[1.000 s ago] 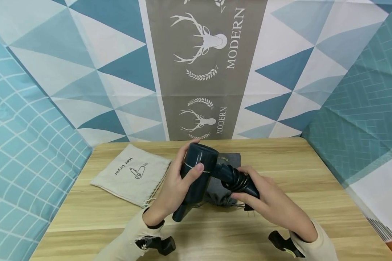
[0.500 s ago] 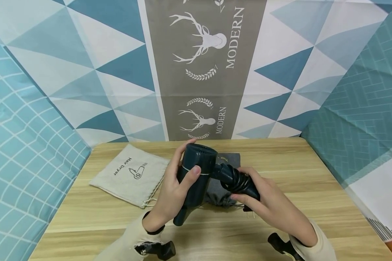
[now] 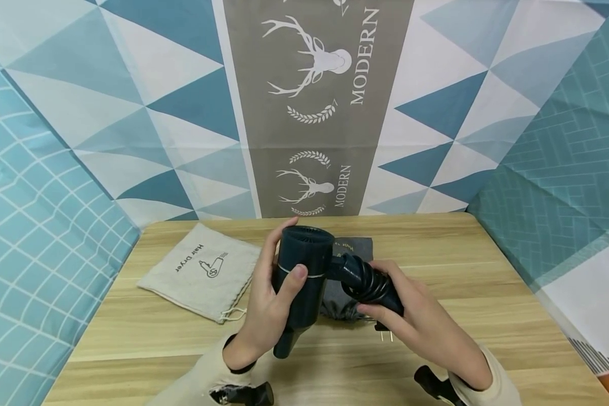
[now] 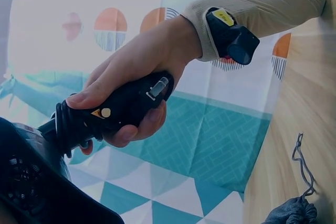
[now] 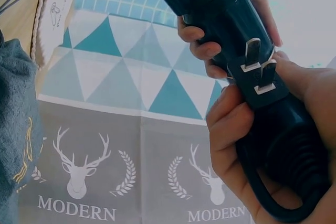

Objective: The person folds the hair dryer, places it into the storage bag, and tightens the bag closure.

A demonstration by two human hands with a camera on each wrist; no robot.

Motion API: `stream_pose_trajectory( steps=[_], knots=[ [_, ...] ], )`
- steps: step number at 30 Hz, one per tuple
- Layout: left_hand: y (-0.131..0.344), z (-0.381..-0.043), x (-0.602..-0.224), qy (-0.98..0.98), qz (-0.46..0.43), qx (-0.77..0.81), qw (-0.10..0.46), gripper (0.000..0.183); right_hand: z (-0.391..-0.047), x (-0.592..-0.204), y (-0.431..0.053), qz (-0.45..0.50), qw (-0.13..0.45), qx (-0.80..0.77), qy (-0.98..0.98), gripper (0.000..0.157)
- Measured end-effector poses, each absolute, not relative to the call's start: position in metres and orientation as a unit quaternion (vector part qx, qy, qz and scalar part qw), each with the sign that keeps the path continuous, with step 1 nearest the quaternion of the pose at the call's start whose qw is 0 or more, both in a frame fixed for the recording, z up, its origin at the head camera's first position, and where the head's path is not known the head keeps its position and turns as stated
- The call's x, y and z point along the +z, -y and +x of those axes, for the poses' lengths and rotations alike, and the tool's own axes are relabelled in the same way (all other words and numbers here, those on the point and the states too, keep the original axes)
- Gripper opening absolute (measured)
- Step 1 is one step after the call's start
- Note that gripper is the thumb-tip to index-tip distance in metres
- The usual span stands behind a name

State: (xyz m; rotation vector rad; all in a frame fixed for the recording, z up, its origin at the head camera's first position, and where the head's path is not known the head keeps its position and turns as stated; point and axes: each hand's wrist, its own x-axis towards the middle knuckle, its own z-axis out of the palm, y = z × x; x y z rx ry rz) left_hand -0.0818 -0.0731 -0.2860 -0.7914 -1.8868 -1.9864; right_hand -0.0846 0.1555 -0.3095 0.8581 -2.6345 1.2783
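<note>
A dark navy hair dryer (image 3: 300, 301) is held above the table, its vented wide end up and narrow nozzle down. My left hand (image 3: 266, 307) grips the barrel, thumb across its near side and fingers round the far side. Around the handle, wound with its black power cord (image 3: 369, 282), my right hand (image 3: 418, 310) is curled. A two-prong plug (image 5: 257, 80) lies against the handle by the right hand's fingers. In the left wrist view a slide switch (image 4: 158, 86) shows on the handle. Behind the dryer lies a dark grey drawstring pouch (image 3: 336, 299), partly hidden.
A beige drawstring bag (image 3: 203, 270) printed "Hair Dryer" lies flat at the table's back left. Patterned cloth walls (image 3: 309, 113) stand behind the wooden table (image 3: 462, 254) and at both sides. A small black camera is strapped to each wrist.
The hair dryer has turned slightly: its vented end leans toward me and left, and its nozzle has moved down and right. Both hands keep their grip.
</note>
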Motion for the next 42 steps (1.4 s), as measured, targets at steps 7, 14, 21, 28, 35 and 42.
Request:
stream_pose_trajectory(
  steps=[7, 14, 21, 28, 35, 42],
  knots=[
    [0.075, -0.075, -0.283, 0.647, -0.283, -0.685, 0.18, 0.05, -0.081, -0.309, -0.149, 0.298, 0.07, 0.415, 0.857, 0.055],
    [0.07, -0.073, -0.282, 0.602, -0.308, -0.714, 0.18, 0.053, -0.081, -0.311, -0.142, 0.303, 0.085, 0.433, 0.845, 0.056],
    [0.08, -0.078, -0.278, 0.646, -0.297, -0.692, 0.125, 0.052, -0.082, -0.31, -0.149, 0.308, 0.079, 0.421, 0.85, 0.057],
    [0.091, -0.088, -0.277, 0.581, -0.359, -0.723, 0.101, 0.045, -0.08, -0.314, -0.146, 0.327, 0.051, 0.426, 0.842, 0.057],
    [0.092, -0.086, -0.281, 0.565, -0.347, -0.727, 0.175, 0.02, -0.078, -0.315, -0.135, 0.33, 0.032, 0.419, 0.846, 0.059],
    [0.093, -0.085, -0.28, 0.58, -0.352, -0.721, 0.142, 0.018, -0.079, -0.319, -0.144, 0.339, -0.085, 0.499, 0.793, 0.044]
  ],
)
